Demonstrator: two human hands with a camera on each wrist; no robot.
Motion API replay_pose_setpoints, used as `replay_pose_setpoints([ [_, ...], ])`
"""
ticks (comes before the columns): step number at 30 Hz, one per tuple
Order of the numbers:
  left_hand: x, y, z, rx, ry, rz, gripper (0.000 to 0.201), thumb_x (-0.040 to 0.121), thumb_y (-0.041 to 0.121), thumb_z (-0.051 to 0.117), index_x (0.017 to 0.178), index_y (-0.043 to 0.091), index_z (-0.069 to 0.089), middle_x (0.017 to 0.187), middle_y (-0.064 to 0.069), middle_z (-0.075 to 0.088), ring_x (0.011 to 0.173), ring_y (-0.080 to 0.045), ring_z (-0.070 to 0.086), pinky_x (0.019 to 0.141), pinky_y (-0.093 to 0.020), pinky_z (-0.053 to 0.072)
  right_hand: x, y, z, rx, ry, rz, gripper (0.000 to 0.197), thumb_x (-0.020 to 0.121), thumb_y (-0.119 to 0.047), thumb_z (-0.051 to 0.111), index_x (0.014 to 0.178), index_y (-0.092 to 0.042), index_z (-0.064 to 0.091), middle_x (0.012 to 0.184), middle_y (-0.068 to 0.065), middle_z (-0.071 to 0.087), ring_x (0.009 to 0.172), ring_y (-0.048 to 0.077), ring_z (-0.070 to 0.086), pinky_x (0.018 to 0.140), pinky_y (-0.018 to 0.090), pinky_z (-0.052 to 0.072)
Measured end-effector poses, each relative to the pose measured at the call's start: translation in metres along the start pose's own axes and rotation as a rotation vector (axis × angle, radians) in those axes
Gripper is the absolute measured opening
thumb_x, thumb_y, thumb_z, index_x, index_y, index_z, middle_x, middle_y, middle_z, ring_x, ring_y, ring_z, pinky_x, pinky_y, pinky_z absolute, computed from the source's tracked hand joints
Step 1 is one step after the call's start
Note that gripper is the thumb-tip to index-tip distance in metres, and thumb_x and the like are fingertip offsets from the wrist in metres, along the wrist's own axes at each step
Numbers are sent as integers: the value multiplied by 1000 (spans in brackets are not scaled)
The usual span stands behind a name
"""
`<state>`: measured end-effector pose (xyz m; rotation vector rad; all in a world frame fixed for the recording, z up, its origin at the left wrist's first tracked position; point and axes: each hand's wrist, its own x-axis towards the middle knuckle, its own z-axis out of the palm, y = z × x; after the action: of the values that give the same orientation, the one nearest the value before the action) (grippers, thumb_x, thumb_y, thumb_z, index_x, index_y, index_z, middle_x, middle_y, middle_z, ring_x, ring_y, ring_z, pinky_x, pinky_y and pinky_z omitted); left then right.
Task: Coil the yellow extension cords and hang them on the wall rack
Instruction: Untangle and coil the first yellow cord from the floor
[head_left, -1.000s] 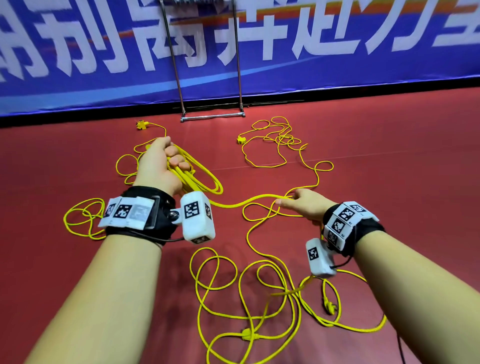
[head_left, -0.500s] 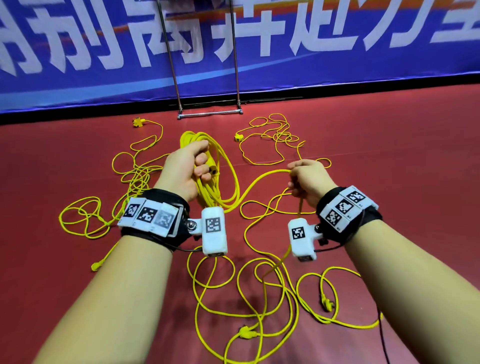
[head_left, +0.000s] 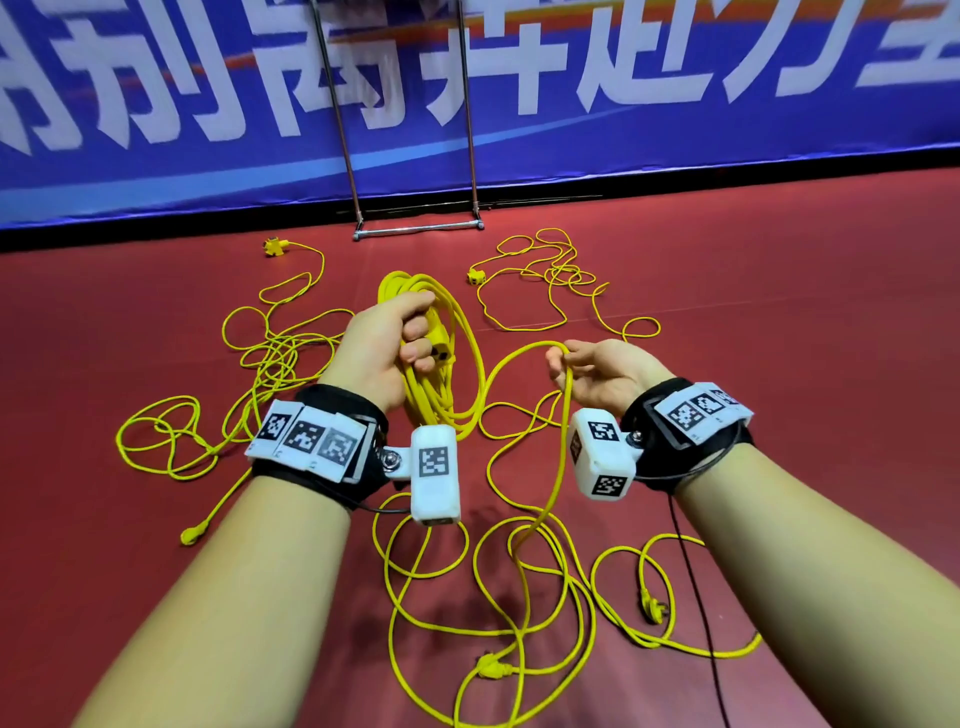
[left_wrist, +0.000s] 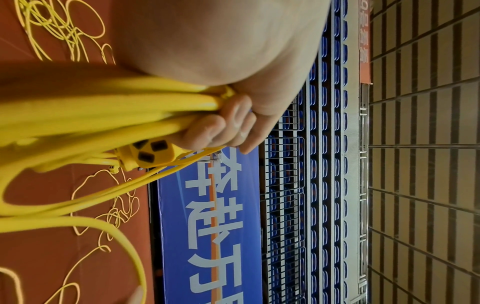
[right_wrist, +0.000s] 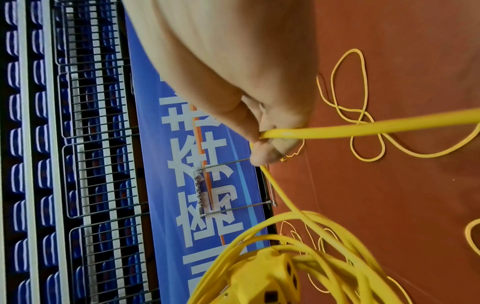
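Several finished loops bunched in left hand (head_left: 387, 345) as anchor; right hand (head_left: 602, 371) pinches trailing cord (head_left: 558, 467), feeding the next loop.

The rack (head_left: 415, 228) stands on the floor (head_left: 779, 364) against the banner (head_left: 675, 130). In front of the rack, the left hand (head_left: 387, 348) holds the coiled cord (head_left: 441, 405) with its socket end (head_left: 441, 343). To the right of this coil, the right hand (head_left: 597, 374) pinches a strand (head_left: 558, 467) that hangs down to loose loops (head_left: 519, 597) on the floor, nearer to the person. Another loose cord (head_left: 260, 364) lies front-left of the rack, and a third cord (head_left: 545, 280) lies front-right of it, just beside its base.
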<state>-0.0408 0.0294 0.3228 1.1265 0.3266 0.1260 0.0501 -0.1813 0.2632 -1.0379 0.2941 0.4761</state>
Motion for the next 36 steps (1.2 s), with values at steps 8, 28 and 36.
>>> replay_pose_setpoints([
  [8, -2, -8, 6, 64, -100, -37, 29, 100, 22, 51, 71, 21, 44, 48, 8, 36, 36, -7, 32, 42, -18, 33, -7, 9, 12, 119, -73, 67, 15, 99, 5, 43, 110, -4, 47, 76, 15, 60, 41, 17, 59, 39, 18, 46],
  [28, -7, -43, 26, 361, -254, -74, 10, 95, 18, 61, 99, 13, 68, 84, -6, 66, 78, -20, 67, 63, -31, 56, -25, 7, 38, 131, -170, 142, 16, 81, 11, 43, 86, 3, 55, 65, 14, 57, 61, 21, 54, 84, 36, 53],
  [36, -4, -45, 23, 346, -169, -53, 17, 96, 15, 60, 111, 11, 66, 85, -6, 70, 72, -18, 67, 58, -28, 56, -38, 6, 50, 30, -194, 75, 12, 76, 3, 42, 76, -6, 50, 63, 1, 33, 67, 25, 51, 93, 44, 44],
])
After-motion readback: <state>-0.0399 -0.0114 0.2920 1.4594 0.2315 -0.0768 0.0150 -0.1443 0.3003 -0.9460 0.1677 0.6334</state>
